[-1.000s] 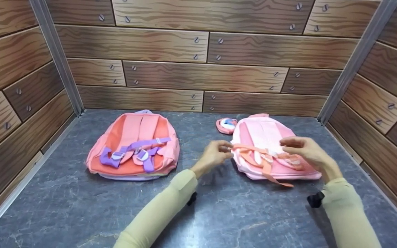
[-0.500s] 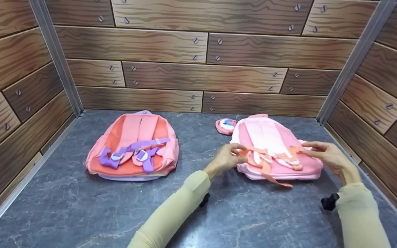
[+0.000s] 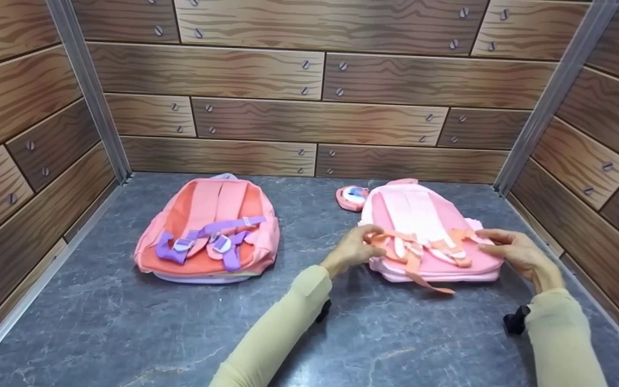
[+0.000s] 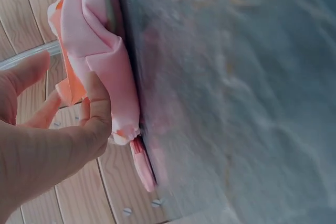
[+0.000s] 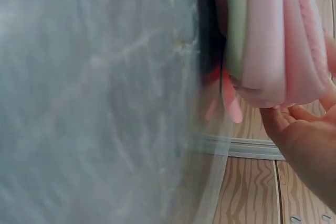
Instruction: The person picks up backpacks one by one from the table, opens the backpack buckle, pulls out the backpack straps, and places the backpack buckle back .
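A pink backpack lies back side up on the right half of the table, with orange straps and pale buckles across its lower part. At its left edge is my left hand, fingers loosely bent and thumb apart. In the left wrist view the fingers touch the bag's side, beside an orange strap. My right hand is at the opposite edge, with thumb and fingers apart. The right wrist view has its fingers against the pink side, their tips partly hidden.
A coral backpack with purple straps lies on the left half of the dark marbled table. A small red pouch sits beside the pink backpack's upper left. Wood-patterned walls enclose the back and both sides.
Both hands have moved right: the left onto the pink backpack's left edge, the right from above the straps to its right edge. The right orange strap has shifted. The coral backpack stays put.
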Demonstrator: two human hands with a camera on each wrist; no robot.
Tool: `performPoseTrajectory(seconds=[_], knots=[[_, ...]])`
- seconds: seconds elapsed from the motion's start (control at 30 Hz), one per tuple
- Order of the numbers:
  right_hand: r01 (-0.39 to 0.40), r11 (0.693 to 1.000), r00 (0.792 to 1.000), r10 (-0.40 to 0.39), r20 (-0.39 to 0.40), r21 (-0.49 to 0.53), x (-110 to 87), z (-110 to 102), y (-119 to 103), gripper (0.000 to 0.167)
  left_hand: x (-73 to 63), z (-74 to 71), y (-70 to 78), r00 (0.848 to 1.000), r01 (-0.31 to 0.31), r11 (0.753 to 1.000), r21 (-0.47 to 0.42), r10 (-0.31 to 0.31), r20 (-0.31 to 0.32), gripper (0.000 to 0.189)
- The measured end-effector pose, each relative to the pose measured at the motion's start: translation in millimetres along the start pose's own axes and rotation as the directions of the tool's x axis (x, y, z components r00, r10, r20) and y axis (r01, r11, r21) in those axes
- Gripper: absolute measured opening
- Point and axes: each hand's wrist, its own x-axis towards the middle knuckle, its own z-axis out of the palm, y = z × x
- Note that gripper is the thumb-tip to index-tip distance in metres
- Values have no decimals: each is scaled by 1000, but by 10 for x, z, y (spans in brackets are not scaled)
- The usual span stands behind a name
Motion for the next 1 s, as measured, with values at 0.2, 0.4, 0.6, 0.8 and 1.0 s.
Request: performPoseTrajectory(seconds=[0.2,0.4,0.6,0.8,1.0], knots=[[-28,999,999,27,35,30,-27,20,-10,55,-25,-98,-16,999,28,995,97,-30,16,46],[-63,996,996,66,54,-60,-16,55,-63,61,-63,-221,-38,998,40,989,139,-45,33,44],[-101,994,987,104,120,-34,-22,132,-74,62,-142,-364,-107,998,27,988,154,-34,45,42],[-110,994,978,110,178,-8,29,264,-136,66,-217,-547,-172,999,-4,983,182,-2,33,40],[-88,996,971,87,222,-5,85,380,-177,65,-254,-689,-247,999,-9,982,190,2,37,39]])
